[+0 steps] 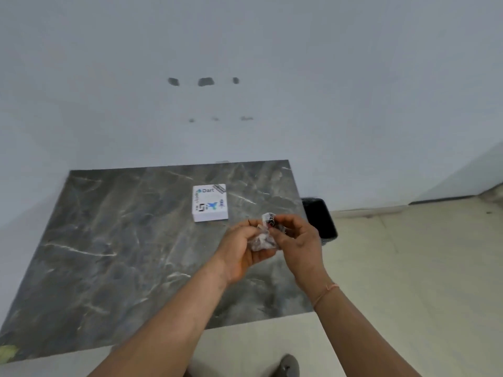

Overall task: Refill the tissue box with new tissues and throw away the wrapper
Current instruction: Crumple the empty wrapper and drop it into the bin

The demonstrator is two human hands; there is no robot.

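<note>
A dark marble tabletop (pixel 114 240) stands against a pale wall (pixel 245 50). Above its right side, the left hand (pixel 242 248) and right hand (pixel 296 240) close together on a crumpled clear wrapper (pixel 262 235). Just beyond lies the white tissue box (pixel 209 202); a black bin (pixel 319 217) sits beside the table.

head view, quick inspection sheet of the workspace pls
surface: dark marble table, against a pale wall
job's things: white tissue box lying on the table; crumpled clear wrapper held in both hands
clutter: nothing seen
grippers: left hand and right hand both closed on the wrapper, above the table's right part
cables: nothing seen
surroundings: black bin on the floor by the table's right edge; light tiled floor
</note>
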